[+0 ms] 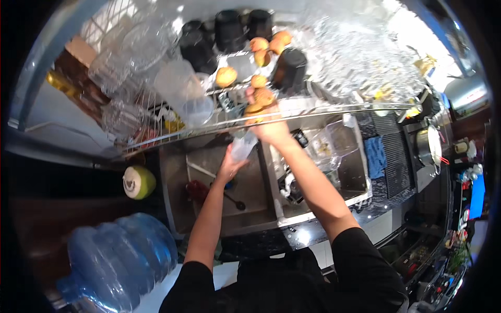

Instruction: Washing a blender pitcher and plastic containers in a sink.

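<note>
My left hand (231,164) grips a translucent plastic cup (243,146) above the left sink basin (246,187). My right hand (272,127) reaches up to the front rail of a wire dish rack (219,126). Rounded orange-brown pieces (262,98) lie against its fingers, with the rail crossing in front; blur hides whether the fingers close on them. More orange-brown pieces (226,76) sit on the rack just beyond, beside a black cup (290,70). Below my left forearm, a dark spoon (238,204) and a red item (197,191) lie in the left basin.
Clear plastic containers (342,137) crowd the right basin (354,176). Black cups (229,31) and clear vessels (145,43) fill the rack. A blue cloth (375,156) lies right of the sink. At left are a green coconut (139,182) and a large blue water bottle (121,258).
</note>
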`<state>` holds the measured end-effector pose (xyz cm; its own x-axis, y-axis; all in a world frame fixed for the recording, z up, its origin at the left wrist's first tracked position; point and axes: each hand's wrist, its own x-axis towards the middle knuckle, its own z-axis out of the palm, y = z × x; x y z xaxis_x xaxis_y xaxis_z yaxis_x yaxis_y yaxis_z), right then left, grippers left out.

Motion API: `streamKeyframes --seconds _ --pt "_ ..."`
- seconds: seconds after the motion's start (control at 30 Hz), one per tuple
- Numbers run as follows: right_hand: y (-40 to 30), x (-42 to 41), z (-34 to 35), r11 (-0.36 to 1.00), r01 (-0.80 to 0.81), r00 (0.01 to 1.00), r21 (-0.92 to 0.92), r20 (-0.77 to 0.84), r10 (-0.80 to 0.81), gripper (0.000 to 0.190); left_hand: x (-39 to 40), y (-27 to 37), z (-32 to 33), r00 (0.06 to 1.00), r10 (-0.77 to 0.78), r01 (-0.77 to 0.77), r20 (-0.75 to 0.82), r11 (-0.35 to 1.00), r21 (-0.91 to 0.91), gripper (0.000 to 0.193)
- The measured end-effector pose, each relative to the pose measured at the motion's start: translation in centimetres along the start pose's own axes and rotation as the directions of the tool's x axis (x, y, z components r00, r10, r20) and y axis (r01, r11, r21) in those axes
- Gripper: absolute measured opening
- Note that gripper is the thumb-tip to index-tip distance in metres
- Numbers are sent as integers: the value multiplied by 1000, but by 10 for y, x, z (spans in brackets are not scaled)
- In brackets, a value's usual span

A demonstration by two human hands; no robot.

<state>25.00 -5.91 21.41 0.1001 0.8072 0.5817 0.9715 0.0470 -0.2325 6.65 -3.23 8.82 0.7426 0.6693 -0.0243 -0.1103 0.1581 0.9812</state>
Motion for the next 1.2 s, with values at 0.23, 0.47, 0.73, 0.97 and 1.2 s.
streamKeyframes --seconds 0.23,0.47,0.73,0.97,1.2 --pt "-43 -4 -36 997 -58 880 52 474 26 59 -52 20 4 988 -62 96 -140 963 251 58" --pt "-104 -137 -73 954 39 921 296 361 -149 68 -107 40 76 943 -331 270 -24 807 -526 59" --pt "-46 -106 -180 903 -306 871 302 472 138 51 -124 106 110 783 -380 449 493 893 -25 45" --pt "56 -96 -285 426 -563 818 708 550 168 40 -117 192 32 828 -476 447 297 879 163 69" --pt "32 -59 -356 934 -304 891 189 404 208 52 -155 148 2 928 -298 369 -222 671 643 66"
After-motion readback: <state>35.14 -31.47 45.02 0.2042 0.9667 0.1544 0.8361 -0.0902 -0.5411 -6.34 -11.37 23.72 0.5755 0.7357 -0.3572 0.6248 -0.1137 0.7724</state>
